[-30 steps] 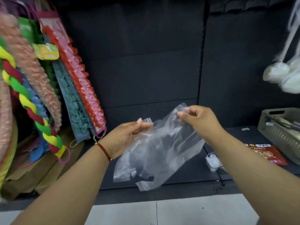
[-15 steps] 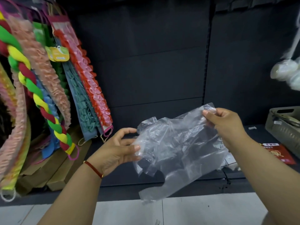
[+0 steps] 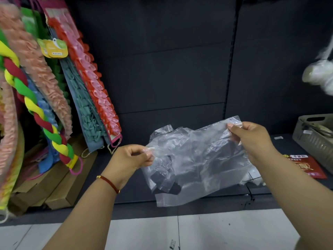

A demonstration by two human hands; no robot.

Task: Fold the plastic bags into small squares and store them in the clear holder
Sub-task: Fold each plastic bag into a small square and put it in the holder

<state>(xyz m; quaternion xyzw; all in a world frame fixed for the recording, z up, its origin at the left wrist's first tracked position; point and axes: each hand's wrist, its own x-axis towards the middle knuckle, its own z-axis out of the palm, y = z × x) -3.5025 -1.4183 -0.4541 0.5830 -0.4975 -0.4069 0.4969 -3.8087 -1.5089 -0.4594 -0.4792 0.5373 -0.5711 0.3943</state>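
Observation:
A crumpled clear plastic bag point(image 3: 194, 159) hangs spread in the air in front of a dark shelf. My left hand point(image 3: 129, 159) pinches its left edge between thumb and fingertips. My right hand point(image 3: 252, 139) pinches the bag's upper right corner, held higher than the left. The bag's lower part droops below both hands. A clear holder lies partly hidden behind the bag's lower right, above my right forearm point(image 3: 255, 179).
Colourful ruffled and braided goods point(image 3: 54, 98) hang at the left over cardboard boxes point(image 3: 59, 188). A grey basket point(image 3: 317, 138) and a red packet point(image 3: 306, 166) sit on the dark shelf point(image 3: 129, 192) at right. White items point(image 3: 320, 73) dangle at the upper right. Pale floor tiles lie below.
My hands have moved apart and the bag is stretched wider between them. My left hand went from open fingers against the bag to pinching its left edge.

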